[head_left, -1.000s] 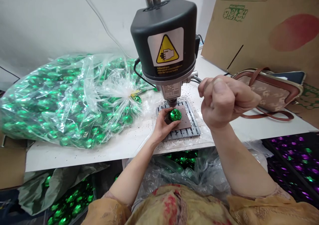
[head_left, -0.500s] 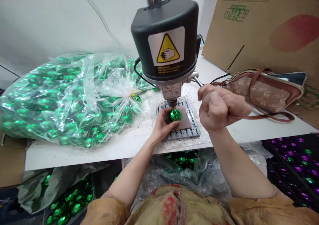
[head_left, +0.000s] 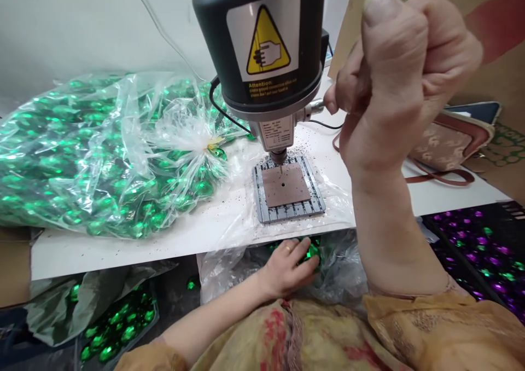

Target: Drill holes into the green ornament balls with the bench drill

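Note:
My left hand (head_left: 289, 267) is just under the front edge of the table, at a clear plastic bag. Its thumb and fingers curl around a shiny green faceted ball (head_left: 312, 253), partly hidden by the fingers. My right hand (head_left: 394, 81) is raised close to the camera, closed on the feed lever (head_left: 316, 107) of the drill press; most of the lever is covered by the fist. The black-headed drill press (head_left: 262, 42) has its bit above a brown board (head_left: 287, 193) with a small hole. That board lies on the slotted metal base (head_left: 293, 212).
A big clear bag of green balls (head_left: 102, 157) fills the table's left side. At the right are a patterned bag (head_left: 447, 141) with a brown strap and a large cardboard box (head_left: 504, 81). Below are a bin of green balls (head_left: 118, 327) and purple-green balls (head_left: 488, 250).
My left hand has moved from the drill base down to the plastic bag below the table edge, and the board is bare. My right hand has swung upward with the lever.

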Demonstrator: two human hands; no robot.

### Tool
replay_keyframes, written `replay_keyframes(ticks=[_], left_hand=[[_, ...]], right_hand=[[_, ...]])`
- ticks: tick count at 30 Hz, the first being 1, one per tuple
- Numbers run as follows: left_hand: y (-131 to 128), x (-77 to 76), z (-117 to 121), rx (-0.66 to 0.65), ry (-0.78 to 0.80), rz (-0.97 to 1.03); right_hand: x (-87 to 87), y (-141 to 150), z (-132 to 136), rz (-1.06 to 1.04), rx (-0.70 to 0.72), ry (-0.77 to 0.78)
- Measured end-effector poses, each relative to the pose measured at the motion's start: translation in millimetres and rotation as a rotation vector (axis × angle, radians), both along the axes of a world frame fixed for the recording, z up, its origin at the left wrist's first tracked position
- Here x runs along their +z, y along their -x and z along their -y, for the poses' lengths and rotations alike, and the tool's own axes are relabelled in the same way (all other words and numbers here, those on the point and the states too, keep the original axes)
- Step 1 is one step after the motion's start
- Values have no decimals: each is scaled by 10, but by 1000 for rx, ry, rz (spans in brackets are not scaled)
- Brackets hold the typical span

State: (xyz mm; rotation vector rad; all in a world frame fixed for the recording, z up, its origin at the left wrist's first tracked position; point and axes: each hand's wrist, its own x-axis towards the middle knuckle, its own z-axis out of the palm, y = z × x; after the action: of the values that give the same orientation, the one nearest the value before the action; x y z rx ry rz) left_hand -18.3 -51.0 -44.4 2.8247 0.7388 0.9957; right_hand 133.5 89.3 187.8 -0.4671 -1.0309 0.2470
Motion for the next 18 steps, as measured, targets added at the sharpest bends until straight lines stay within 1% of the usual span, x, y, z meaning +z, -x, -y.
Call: replay_keyframes(ticks=[2, 3, 4, 5, 7, 8, 9, 10, 11, 12, 13, 14, 15, 16, 18], left_hand=[[67, -140, 139, 38, 39, -258], [111, -163, 162, 52, 75, -313], [160, -147, 152, 43, 95, -304], [215, -92, 110, 21, 93, -238], [341, 121, -78, -10, 32, -18], [413, 263, -227, 20, 0, 89], [491, 415, -412, 86, -19, 171], [575, 565, -631, 201, -15, 221], [662, 703, -877, 341, 4, 228], [749, 819, -1138, 472, 50, 175], [834, 907, -1403, 594, 123, 61], [912, 966, -1656, 697, 200, -75], [980, 996, -1887, 746, 232, -122], [1037, 1002, -2085, 786, 257, -154], [1118, 965, -2375, 847, 304, -205]], right_hand=[[-10, 5, 9, -10, -14, 4], [-14, 5, 11, -9, -15, 1], [-19, 5, 12, -7, -17, -7], [-23, 5, 12, -1, -17, -13], [-32, 7, 12, 12, -20, -19], [-36, 9, 12, 10, -26, -18], [-39, 12, 13, 4, -31, -19], [-41, 13, 13, -1, -31, -20], [-42, 13, 14, -6, -30, -20], [-43, 12, 15, -8, -29, -21], [-44, 9, 15, -12, -30, -26], [-46, 5, 15, -10, -29, -31], [-47, 0, 15, -4, -29, -35], [-50, -4, 16, -2, -32, -42], [-54, -9, 18, -5, -32, -47]])
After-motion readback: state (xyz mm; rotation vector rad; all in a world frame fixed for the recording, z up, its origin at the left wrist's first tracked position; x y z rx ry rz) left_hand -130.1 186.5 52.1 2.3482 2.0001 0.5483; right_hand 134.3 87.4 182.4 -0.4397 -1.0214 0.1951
